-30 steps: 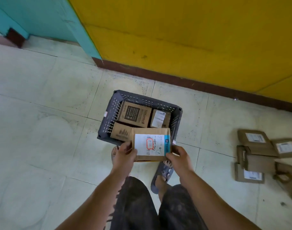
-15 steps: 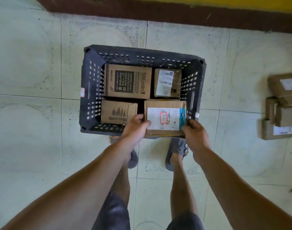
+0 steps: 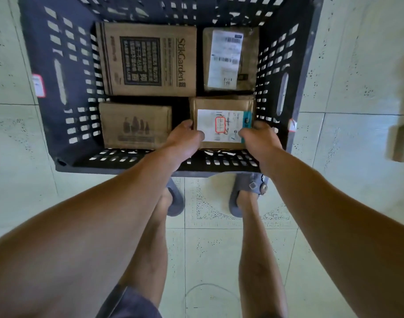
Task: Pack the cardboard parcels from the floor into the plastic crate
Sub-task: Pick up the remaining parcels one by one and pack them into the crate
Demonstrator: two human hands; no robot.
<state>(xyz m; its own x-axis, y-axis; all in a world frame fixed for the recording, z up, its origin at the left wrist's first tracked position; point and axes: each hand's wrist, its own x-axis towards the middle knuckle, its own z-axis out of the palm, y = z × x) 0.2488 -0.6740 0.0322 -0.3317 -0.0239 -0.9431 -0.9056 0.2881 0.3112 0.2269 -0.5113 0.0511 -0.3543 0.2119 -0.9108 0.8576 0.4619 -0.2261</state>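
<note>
A dark plastic crate (image 3: 58,92) with slotted walls stands on the floor right below me. Three cardboard parcels lie in it: a large printed one (image 3: 148,58) at the far left, a labelled one (image 3: 230,58) at the far right, a plain one (image 3: 134,125) at the near left. In the near right corner a fourth parcel with a white and blue label (image 3: 221,118) sits low inside the crate. My left hand (image 3: 185,138) grips its near left side and my right hand (image 3: 259,138) its near right side.
Pale floor tiles surround the crate. More cardboard parcels (image 3: 400,143) lie at the right edge of view. My two feet in grey sandals (image 3: 244,191) stand just behind the crate's near wall.
I have bent down much closer to the crate. The labelled parcel has gone from above the near rim down into the near right corner, both hands still on it.
</note>
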